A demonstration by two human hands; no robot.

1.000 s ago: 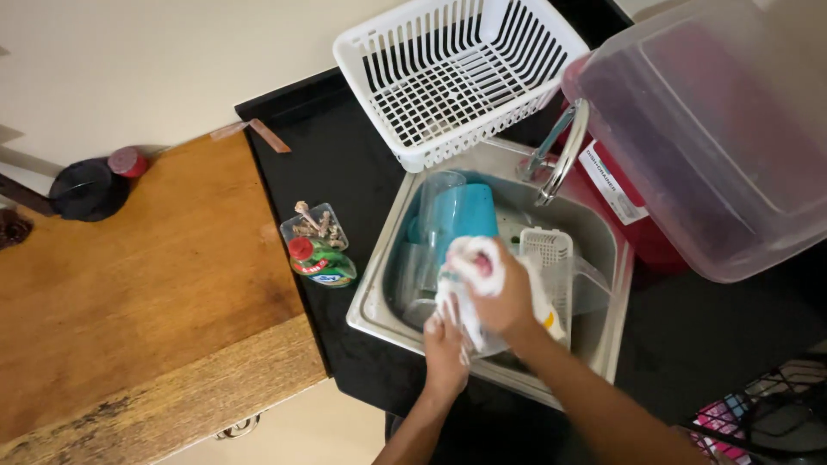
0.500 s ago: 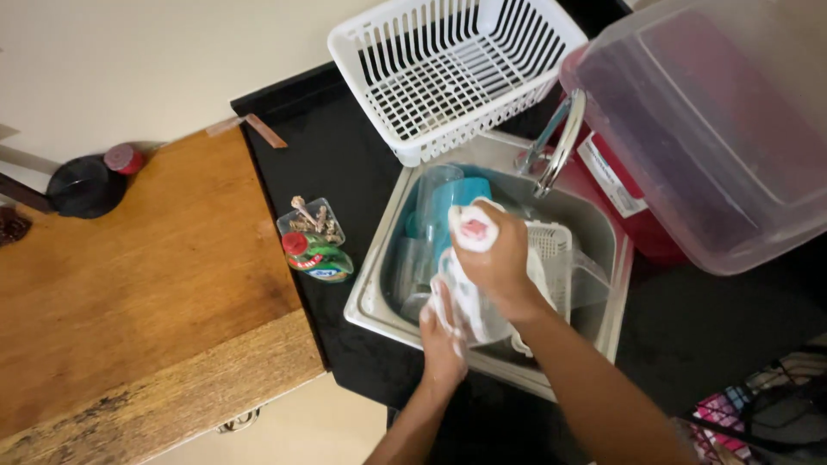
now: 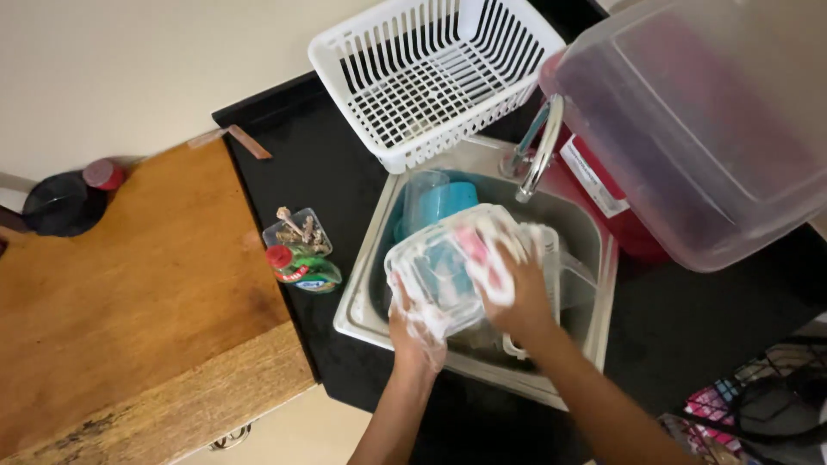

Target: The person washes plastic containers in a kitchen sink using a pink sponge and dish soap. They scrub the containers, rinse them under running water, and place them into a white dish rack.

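Over the steel sink (image 3: pixel 362 297), my left hand (image 3: pixel 415 325) grips the near edge of a clear plastic container (image 3: pixel 435 275) covered in soap foam. My right hand (image 3: pixel 517 288) presses a foamy sponge (image 3: pixel 484 250) with a pink patch against the container's right side. A blue cup (image 3: pixel 444 202) and a clear tumbler (image 3: pixel 420 191) sit in the sink behind it. The curved tap (image 3: pixel 538 151) hangs over the basin's far side.
A white dish basket (image 3: pixel 431 73) stands on the black counter behind the sink. A large clear tub (image 3: pixel 698 120) fills the right. A green soap bottle (image 3: pixel 303 265) and a small clear box (image 3: pixel 297 228) lie left of the sink, beside a wooden board (image 3: pixel 138 293).
The container has turned so its broad side faces up. My right hand slid the sponge from its top down onto its right side, and my left hand shifted along the near edge.
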